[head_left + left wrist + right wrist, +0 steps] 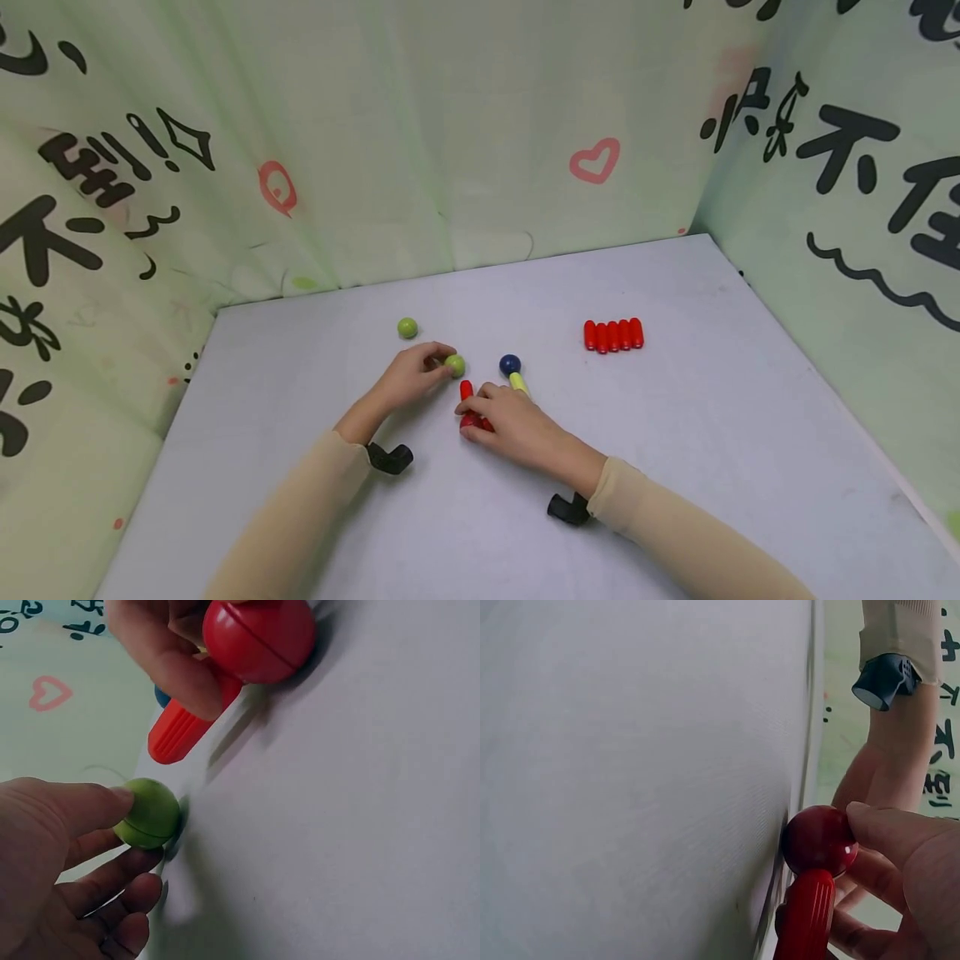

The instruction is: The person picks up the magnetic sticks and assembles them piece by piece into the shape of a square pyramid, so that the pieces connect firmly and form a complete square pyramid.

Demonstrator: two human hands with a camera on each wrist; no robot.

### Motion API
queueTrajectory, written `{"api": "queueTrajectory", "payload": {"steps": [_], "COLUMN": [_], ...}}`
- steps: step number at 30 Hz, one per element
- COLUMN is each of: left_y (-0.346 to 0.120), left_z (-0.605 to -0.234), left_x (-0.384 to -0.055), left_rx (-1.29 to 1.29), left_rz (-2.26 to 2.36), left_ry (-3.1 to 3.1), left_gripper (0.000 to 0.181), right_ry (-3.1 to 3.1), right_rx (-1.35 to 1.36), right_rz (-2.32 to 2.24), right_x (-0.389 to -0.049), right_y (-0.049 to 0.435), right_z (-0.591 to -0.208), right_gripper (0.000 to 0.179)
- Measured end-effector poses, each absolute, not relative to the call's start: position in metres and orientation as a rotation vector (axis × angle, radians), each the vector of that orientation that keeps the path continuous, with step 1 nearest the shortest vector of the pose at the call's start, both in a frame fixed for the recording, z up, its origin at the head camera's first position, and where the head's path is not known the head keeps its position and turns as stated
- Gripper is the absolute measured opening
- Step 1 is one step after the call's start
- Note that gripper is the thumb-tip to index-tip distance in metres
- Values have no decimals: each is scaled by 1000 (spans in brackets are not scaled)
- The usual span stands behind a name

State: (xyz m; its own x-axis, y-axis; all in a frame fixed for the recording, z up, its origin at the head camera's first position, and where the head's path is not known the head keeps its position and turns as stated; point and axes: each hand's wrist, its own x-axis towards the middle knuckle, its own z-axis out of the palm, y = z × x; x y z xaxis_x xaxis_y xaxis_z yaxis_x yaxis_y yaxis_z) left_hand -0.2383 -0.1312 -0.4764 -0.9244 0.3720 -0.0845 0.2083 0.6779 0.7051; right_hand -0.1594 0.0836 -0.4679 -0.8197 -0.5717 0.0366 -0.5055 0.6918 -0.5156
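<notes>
My left hand (408, 375) pinches a green ball (455, 365) between thumb and fingers, low over the table. In the left wrist view a seam line runs round this green ball (150, 814). The right hand (521, 427) grips a red ball (820, 841), its thumb against the side. One ribbed red rod (184, 731) points out from that ball toward the green one; another ribbed red rod (808, 915) shows in the right wrist view. Just beyond the right hand's knuckles lie a dark blue ball (510, 364) and a yellow rod (518, 382) touching it, its near end hidden by the hand.
Farther back on the white table (675, 400) lies a second green ball (407, 327). Several red rods (613, 335) lie side by side at the back right. Printed curtains (450, 142) stand along the table's back and sides. Each wrist carries a black camera mount (390, 458).
</notes>
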Motion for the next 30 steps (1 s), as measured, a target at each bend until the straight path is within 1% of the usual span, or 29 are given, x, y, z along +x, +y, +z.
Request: {"api": "queueTrajectory", "payload": {"steps": [17,21,25,28,30], "left_y": [-121,-119,-115,-113,-112], "left_z": [-477,-477,-473,-471,-471], "left_x": [-226,-226,-222,-219,-217], "left_rx": [527,511,461,416,387], "left_rz": [1123,1094,1078,1077,1076], "left_ry": [2576,2598,2598,2579,2563], "left_gripper": [35,36,39,41,42], "right_ry": [2767,2756,2761,2796,2843], "right_rx": [-875,-885,-895,-845,-782], "right_rz": [-803,-804,-830,-859,-880], "right_x": [-161,-161,-162,-166,-172], "right_y": [83,84,88,95,102], "right_z": [-470,-468,-465,-460,-455], "right_gripper": [26,27,31,33,31]}}
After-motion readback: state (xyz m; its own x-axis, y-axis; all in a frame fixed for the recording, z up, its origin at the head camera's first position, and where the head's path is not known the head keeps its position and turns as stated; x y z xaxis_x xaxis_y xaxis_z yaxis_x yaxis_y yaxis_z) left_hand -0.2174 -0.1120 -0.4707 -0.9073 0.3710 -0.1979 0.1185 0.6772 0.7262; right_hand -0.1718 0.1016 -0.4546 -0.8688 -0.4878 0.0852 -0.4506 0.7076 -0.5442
